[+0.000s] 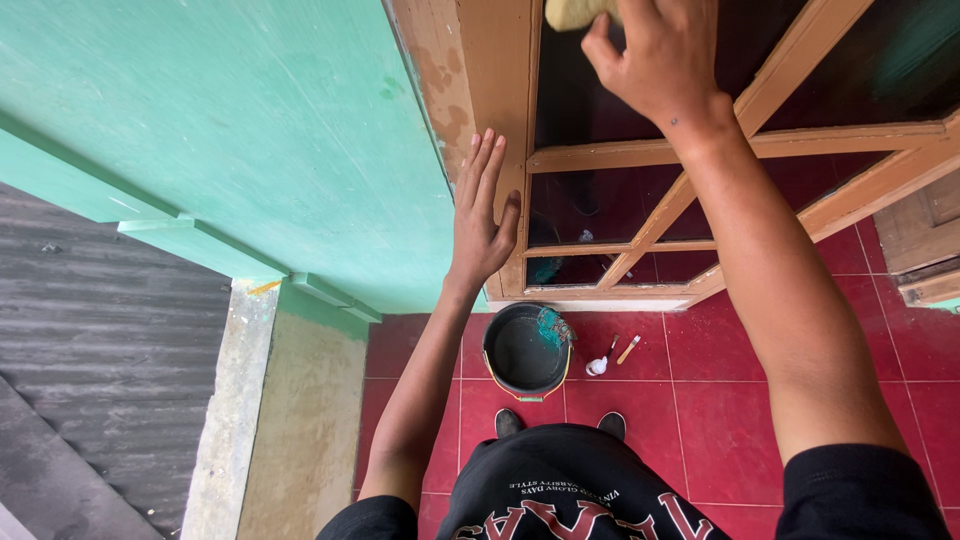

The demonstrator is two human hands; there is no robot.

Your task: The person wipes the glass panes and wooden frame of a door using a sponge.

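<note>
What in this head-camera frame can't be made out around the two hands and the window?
- Yellowish pad in the right hand: mostly cut off by the top edge, so its full shape is unseen.
- Bucket contents: dark inside, level unclear.
- Two small items on the red floor: too small to identify.
- Behind the glass panes: only dim reflections.
- Left hand palm: faces the wooden frame, contact hidden.

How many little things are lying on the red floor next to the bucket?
2. A white one lies just right of the bucket, and a tan stick lies right of that. Others may be hidden behind the bucket or the person's arms.
</note>
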